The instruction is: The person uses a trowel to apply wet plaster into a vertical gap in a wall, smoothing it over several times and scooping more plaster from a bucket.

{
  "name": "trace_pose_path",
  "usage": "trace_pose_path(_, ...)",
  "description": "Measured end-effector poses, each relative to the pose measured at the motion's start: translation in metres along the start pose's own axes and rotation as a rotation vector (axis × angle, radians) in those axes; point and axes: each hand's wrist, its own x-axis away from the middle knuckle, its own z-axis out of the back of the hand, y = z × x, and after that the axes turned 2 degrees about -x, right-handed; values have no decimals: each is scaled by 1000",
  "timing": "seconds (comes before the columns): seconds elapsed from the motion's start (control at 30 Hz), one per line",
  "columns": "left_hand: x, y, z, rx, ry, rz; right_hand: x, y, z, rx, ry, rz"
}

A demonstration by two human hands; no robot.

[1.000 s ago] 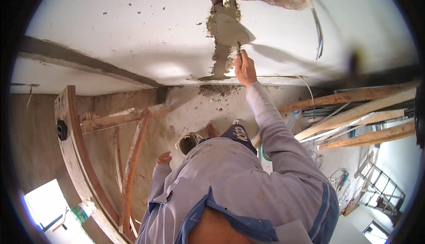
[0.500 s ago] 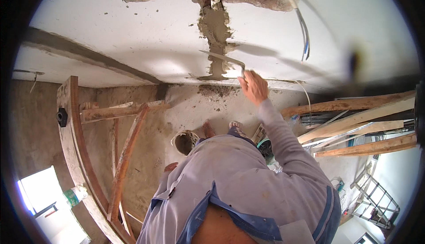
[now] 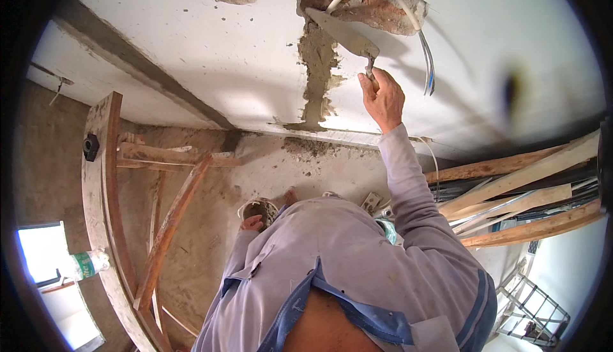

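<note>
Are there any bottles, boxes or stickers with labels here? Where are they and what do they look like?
Plastic bottle: lying at the lower left beside the curved wooden frame, clear body, green-and-white label wrapped round it.
No other package, sign or screen is clear enough to tell.

Brightness: daylight, evenly bright over the white wall; the floor dimmer.
Light source: a blown-out window at 8 o'clock; another pale glare patch at 4 o'clock.
Shadows: soft ones on the wall, right of the right hand and trowel.
Smudge: a dark blurred spot at 3 o'clock.
Distortion: fisheye; planks and beams bend near the rim, black vignette all round.
Focus: centre sharp, edges softer.
</note>
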Motion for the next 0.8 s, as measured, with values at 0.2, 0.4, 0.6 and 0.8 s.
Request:
trace_pose_path(0.2, -5, -22, 34, -122, 6, 62, 20, -16, -31, -434, -3, -64)
trace_pose_path(0.4, -9, -65, 78, -213, 67, -80, 45, 11, -65, -300, 33, -225)
trace_pose_path(0.6, -24, -114, 86, 298, 52, 73, 78, 1, -35, -372, 63, -163)
trace_pose_path(0.8, -25, -62, 62, -53, 66, -35, 40, -11, -96, -296, -41, -157)
